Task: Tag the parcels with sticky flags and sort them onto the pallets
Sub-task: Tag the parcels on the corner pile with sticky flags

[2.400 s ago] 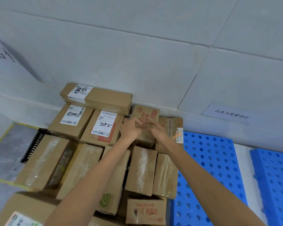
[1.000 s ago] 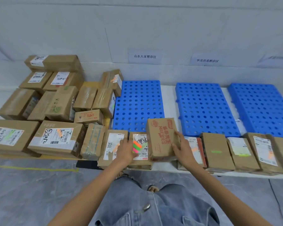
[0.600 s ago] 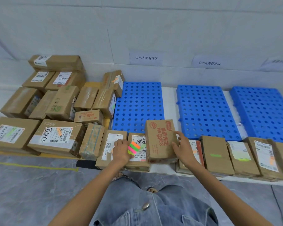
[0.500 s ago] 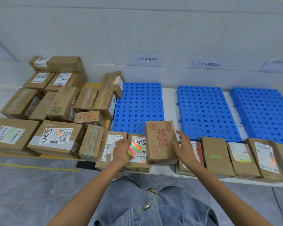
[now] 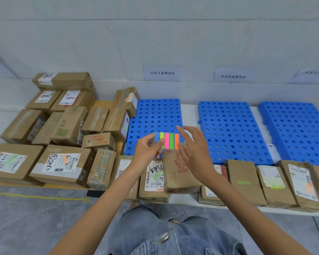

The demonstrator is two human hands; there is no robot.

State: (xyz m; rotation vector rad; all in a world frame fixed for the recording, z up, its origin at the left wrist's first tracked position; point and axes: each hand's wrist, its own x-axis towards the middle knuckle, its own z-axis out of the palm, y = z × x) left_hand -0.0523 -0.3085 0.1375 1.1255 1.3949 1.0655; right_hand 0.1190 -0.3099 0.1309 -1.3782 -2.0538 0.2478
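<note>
Sticky-flag pad (image 5: 166,142) pinched in left hand (image 5: 147,151) grip, raised over red-printed parcel (image 5: 180,172), colour strips upright; right hand (image 5: 193,153) grip wide and empty, fingertips just right of orange strip, nearest for peeling; blue pallet (image 5: 155,115) beyond

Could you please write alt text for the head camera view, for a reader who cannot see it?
The left hand holds up a pad of multicoloured sticky flags while the open right hand reaches for it, above brown cardboard parcels lined before three bare blue perforated plastic pallets.
</note>
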